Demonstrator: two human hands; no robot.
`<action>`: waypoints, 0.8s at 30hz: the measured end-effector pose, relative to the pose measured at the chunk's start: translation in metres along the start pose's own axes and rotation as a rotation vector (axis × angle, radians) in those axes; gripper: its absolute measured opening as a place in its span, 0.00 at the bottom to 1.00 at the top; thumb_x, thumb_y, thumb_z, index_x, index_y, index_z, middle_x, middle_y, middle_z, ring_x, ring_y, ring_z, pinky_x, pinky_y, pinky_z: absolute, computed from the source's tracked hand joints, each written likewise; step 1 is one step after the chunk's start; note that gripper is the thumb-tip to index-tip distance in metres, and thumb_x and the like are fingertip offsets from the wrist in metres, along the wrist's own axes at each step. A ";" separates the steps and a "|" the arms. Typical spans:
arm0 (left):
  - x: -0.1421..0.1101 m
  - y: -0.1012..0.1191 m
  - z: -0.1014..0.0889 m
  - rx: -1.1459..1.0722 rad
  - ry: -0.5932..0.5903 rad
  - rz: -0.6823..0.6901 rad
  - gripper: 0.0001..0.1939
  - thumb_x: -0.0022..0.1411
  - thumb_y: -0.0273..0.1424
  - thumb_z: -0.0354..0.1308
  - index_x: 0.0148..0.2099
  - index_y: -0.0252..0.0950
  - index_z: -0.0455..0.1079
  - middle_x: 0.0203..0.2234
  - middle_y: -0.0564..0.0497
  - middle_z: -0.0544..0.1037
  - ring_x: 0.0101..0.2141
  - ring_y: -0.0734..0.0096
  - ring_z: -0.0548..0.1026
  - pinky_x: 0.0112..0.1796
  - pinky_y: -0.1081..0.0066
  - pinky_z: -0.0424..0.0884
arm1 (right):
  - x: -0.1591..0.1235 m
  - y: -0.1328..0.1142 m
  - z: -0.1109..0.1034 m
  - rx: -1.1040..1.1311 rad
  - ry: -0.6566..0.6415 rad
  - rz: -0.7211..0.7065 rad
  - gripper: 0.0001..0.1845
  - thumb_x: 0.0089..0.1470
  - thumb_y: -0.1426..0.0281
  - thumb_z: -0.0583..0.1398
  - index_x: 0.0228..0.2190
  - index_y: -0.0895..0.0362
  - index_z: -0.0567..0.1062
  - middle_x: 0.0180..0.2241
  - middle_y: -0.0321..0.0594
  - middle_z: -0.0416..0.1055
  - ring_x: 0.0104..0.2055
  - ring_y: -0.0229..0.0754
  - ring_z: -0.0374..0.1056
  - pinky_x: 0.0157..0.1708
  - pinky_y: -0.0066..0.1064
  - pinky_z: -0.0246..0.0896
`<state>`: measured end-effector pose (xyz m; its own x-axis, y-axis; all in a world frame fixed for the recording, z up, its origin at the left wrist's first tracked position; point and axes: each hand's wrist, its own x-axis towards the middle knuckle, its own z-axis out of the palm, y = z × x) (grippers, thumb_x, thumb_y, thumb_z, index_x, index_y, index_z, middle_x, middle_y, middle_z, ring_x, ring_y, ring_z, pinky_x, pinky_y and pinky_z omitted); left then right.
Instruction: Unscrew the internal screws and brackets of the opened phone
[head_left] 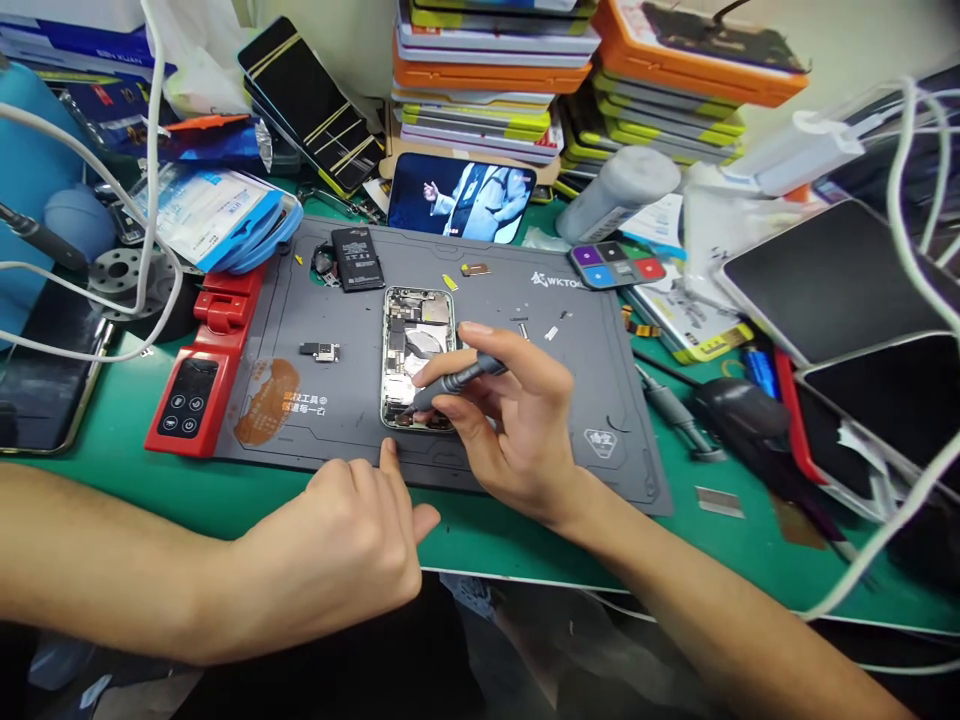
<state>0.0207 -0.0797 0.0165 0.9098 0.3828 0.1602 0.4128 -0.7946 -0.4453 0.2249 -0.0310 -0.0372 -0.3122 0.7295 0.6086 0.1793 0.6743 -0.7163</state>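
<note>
An opened phone (pixel 425 335) lies on the grey work mat (pixel 352 400), its inner boards and parts showing. My right hand (pixel 517 420) grips a slim dark grey screwdriver (pixel 469 376) between thumb and fingers. It slants down toward the lower left corner of the phone, where its tip is hard to make out. My left hand (pixel 352 525) rests palm down at the mat's front edge and holds nothing. Its index finger points at the phone's bottom edge, its thumb stands apart, and the other fingers curl under. Left of the phone lies a small metal-and-black part (pixel 321 351).
A black battery (pixel 358 260) lies at the mat's back left, near a red device with buttons (pixel 187 400). Behind stands a lit phone (pixel 461 197) playing video. Stacked boxes (pixel 487 75) rise at the back. White cables (pixel 885 540) cross the right side.
</note>
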 end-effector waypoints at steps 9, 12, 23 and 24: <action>-0.001 0.002 0.006 0.029 0.023 0.007 0.25 0.76 0.36 0.53 0.49 0.14 0.78 0.17 0.54 0.66 0.17 0.74 0.65 0.19 0.72 0.55 | -0.002 0.004 -0.002 -0.022 -0.018 -0.008 0.35 0.65 0.80 0.58 0.67 0.44 0.56 0.47 0.41 0.72 0.44 0.38 0.75 0.38 0.33 0.82; -0.001 0.003 0.007 0.035 0.042 0.003 0.25 0.76 0.36 0.53 0.49 0.13 0.78 0.17 0.54 0.66 0.16 0.75 0.65 0.19 0.73 0.55 | -0.003 0.005 -0.001 -0.023 -0.023 -0.027 0.37 0.65 0.81 0.58 0.68 0.44 0.55 0.48 0.41 0.72 0.46 0.38 0.76 0.39 0.33 0.82; -0.001 0.002 0.009 0.026 0.079 0.004 0.25 0.77 0.36 0.53 0.47 0.15 0.80 0.18 0.50 0.71 0.16 0.76 0.66 0.19 0.73 0.57 | -0.003 0.006 -0.001 -0.069 -0.023 -0.084 0.39 0.63 0.82 0.59 0.68 0.46 0.55 0.48 0.42 0.73 0.46 0.38 0.75 0.36 0.31 0.81; -0.001 0.002 0.010 0.024 0.083 0.006 0.24 0.77 0.36 0.53 0.46 0.16 0.80 0.18 0.49 0.72 0.16 0.75 0.66 0.19 0.73 0.57 | -0.002 0.006 -0.001 -0.079 -0.022 -0.089 0.39 0.63 0.82 0.59 0.68 0.46 0.55 0.48 0.42 0.73 0.46 0.38 0.76 0.36 0.31 0.81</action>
<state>0.0199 -0.0769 0.0065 0.9130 0.3371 0.2299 0.4074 -0.7846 -0.4673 0.2277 -0.0288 -0.0422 -0.3502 0.6642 0.6605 0.2224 0.7439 -0.6301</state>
